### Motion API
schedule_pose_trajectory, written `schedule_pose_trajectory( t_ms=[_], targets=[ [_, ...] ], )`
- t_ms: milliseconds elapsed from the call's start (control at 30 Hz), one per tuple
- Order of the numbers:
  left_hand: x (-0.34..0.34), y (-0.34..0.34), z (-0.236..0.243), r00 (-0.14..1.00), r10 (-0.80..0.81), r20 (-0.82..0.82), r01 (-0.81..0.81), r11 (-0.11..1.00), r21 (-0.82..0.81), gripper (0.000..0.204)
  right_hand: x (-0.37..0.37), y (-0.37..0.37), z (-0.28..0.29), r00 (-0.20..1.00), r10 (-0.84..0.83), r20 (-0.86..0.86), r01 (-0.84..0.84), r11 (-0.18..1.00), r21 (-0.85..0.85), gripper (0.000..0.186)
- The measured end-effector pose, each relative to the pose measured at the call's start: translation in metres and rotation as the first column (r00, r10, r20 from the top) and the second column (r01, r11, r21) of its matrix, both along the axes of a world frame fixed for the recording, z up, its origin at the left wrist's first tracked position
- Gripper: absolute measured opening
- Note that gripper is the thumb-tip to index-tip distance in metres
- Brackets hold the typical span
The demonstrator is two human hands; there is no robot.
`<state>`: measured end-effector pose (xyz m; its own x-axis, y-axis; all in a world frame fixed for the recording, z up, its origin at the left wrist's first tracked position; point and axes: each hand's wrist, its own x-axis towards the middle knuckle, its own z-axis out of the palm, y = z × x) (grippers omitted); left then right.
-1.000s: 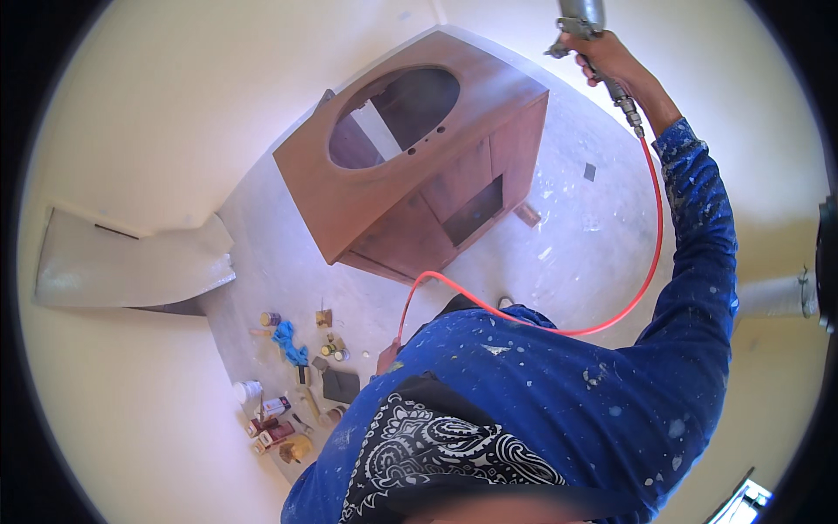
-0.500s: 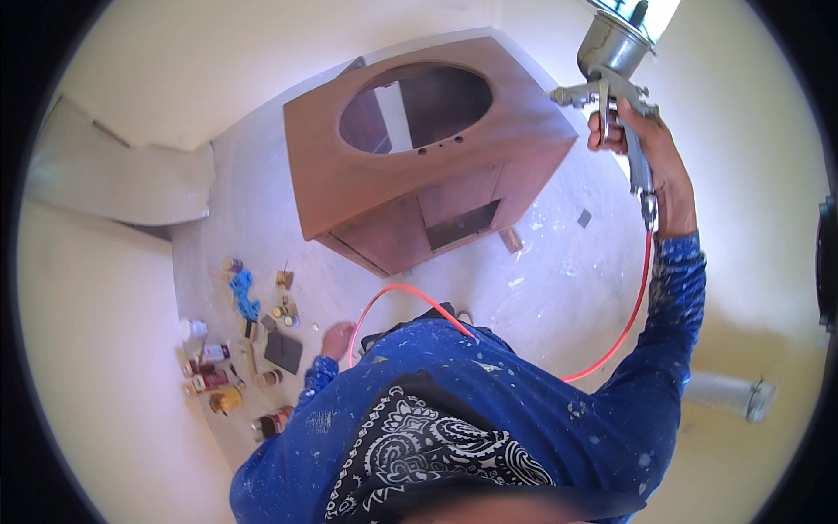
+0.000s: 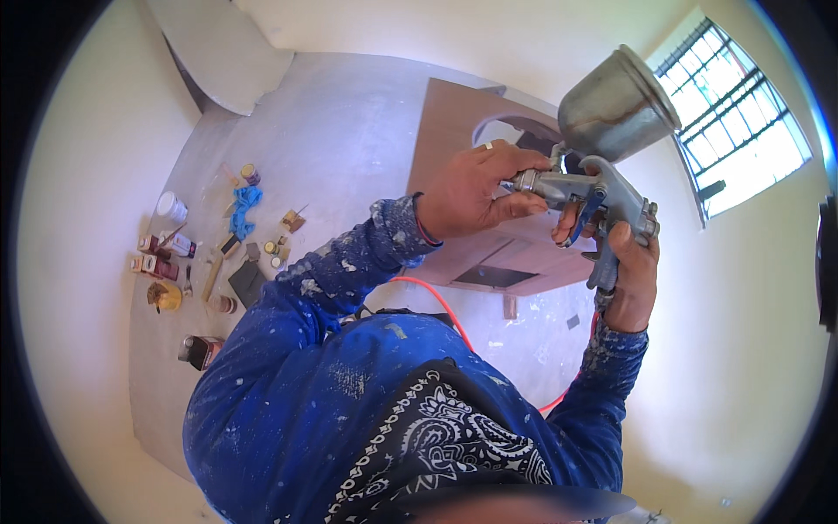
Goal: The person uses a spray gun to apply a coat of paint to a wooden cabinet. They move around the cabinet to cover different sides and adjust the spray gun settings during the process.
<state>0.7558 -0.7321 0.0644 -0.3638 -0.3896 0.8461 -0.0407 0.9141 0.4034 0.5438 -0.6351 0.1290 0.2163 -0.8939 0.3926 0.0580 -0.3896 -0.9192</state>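
A metal spray gun (image 3: 613, 203), with a steel cup (image 3: 615, 105) on top, is held up at the upper right. My right hand (image 3: 635, 271) is closed round its handle, with fingers at the trigger. My left hand (image 3: 484, 188) has its fingers closed on the nozzle end. A red air hose (image 3: 441, 300) loops down behind my arms. Past my hands stands a reddish-brown wooden cabinet (image 3: 434, 122) with an oval opening, partly hidden by the gun and hands.
On the pale floor (image 3: 305, 122) at the left lie several cans and pots (image 3: 172, 206), a blue cloth (image 3: 245, 210) and a dark sheet (image 3: 249, 284). A curved board (image 3: 218, 52) leans at the back left. A barred window (image 3: 733, 113) is at the upper right.
My left hand has risen from low by my body onto the gun's nozzle. The gun has come down and inward, and the view has shifted, bringing the window in.
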Motion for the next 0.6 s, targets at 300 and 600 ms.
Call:
schedule_pose_trajectory(
  t_ms=[300,600],
  targets=[
    [0.074,-0.03,0.029,0.932,-0.028,-0.362,-0.018,0.992,-0.123,0.044,0.1,-0.021,0.027,1.0,0.017,0.012,-0.016,0.996,-0.087,0.078],
    [0.066,-0.006,0.046,0.929,-0.204,-0.311,0.312,0.882,0.354,0.054,0.078,-0.023,0.03,0.992,-0.063,-0.107,0.042,0.981,-0.188,0.084]
  ],
)
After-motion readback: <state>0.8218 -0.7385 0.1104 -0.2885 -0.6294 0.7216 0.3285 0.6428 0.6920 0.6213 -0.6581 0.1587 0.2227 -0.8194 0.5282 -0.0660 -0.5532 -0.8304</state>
